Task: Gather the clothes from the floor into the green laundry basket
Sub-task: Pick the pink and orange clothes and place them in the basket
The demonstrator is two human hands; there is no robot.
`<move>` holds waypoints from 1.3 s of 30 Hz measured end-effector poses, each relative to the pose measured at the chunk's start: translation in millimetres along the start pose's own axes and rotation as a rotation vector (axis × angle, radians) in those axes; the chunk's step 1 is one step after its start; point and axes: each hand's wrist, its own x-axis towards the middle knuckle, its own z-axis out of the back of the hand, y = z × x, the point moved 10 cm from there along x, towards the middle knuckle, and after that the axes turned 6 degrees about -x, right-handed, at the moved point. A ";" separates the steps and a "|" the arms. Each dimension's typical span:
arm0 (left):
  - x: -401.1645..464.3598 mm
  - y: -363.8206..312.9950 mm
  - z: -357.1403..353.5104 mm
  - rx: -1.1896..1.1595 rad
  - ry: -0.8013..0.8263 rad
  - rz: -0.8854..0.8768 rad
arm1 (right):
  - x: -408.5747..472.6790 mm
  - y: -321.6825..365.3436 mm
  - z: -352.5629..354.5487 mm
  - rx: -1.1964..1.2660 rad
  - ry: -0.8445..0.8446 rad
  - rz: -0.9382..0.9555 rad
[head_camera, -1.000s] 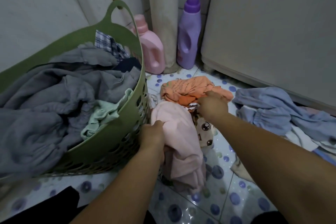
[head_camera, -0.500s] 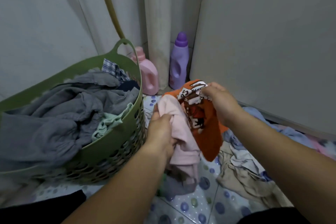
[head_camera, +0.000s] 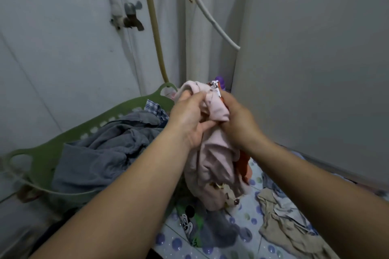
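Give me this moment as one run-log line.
left hand: gripping pink garment | right hand: gripping pink and orange clothes | green laundry basket: part-filled | beige cloth: on floor

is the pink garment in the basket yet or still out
Still out. Both hands, left and right, hold the pink garment bunched in the air, beside the green basket, not inside it.

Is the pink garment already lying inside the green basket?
No, both hands, left hand and right hand, hold the pink garment raised beside the green basket.
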 end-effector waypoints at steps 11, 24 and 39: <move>-7.3 -103.4 118.8 0.301 -0.448 -0.516 | 84.9 113.9 -21.6 0.706 -0.201 -0.058; 64.3 -83.0 236.8 0.363 -0.620 -0.254 | 103.7 18.6 -149.8 0.164 0.146 -0.398; 54.0 -17.3 84.4 1.067 -0.252 -0.441 | 55.1 -81.8 -95.6 -0.162 0.173 -0.419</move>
